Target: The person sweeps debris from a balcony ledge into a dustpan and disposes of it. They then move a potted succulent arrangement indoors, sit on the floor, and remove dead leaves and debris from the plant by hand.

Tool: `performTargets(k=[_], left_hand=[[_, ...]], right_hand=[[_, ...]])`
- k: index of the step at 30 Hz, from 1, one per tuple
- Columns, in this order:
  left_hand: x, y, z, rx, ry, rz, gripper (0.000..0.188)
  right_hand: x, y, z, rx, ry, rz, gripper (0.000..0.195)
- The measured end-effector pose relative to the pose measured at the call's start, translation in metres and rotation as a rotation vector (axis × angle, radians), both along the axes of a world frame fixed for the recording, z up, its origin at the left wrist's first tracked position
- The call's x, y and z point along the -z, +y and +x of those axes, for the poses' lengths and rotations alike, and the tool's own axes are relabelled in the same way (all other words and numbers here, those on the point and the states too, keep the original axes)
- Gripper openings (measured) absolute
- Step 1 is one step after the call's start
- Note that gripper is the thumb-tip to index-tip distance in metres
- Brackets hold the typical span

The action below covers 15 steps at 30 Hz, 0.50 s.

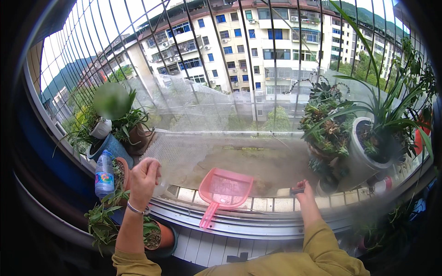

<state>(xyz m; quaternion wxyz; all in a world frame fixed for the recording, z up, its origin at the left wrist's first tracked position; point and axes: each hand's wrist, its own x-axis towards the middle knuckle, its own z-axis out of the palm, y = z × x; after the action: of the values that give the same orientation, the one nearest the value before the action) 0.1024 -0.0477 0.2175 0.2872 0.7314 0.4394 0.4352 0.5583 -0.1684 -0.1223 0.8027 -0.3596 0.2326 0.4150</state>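
Note:
My left hand (pixel 145 176) is closed around something clear and see-through, perhaps a plastic cup or bag, beside the potted plants on the left. In my right hand (pixel 304 193) is a flat brush (pixel 284 192) with pale bristles, pointing left over the tiled ledge (pixel 272 204). Between my hands lies a pink plastic dustpan (pixel 226 188), its handle towards me across the metal window track. Beyond it is a wet, dirty surface (pixel 241 162) with cloudy plastic sheeting (pixel 179 148) behind.
A plastic bottle (pixel 104 176) stands by a blue pot (pixel 112 148) on the left. Below is an orange pot (pixel 164 234). At right are a large white pot (pixel 359 151) and succulents (pixel 324 124). Metal bars (pixel 272 51) run across the back.

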Motion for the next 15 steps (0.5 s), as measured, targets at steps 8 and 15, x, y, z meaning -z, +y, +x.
performTargets(k=[8,15], left_hand=[[0.099,-0.128,0.013,-0.076,-0.114,-0.266,0.016],[0.109,-0.199,0.007,-0.165,-0.123,-0.303,0.016]], right_hand=[[0.054,0.037,0.018,0.218,0.265,0.076,0.021],[0.043,0.034,0.013,0.109,0.216,0.030,0.013]])
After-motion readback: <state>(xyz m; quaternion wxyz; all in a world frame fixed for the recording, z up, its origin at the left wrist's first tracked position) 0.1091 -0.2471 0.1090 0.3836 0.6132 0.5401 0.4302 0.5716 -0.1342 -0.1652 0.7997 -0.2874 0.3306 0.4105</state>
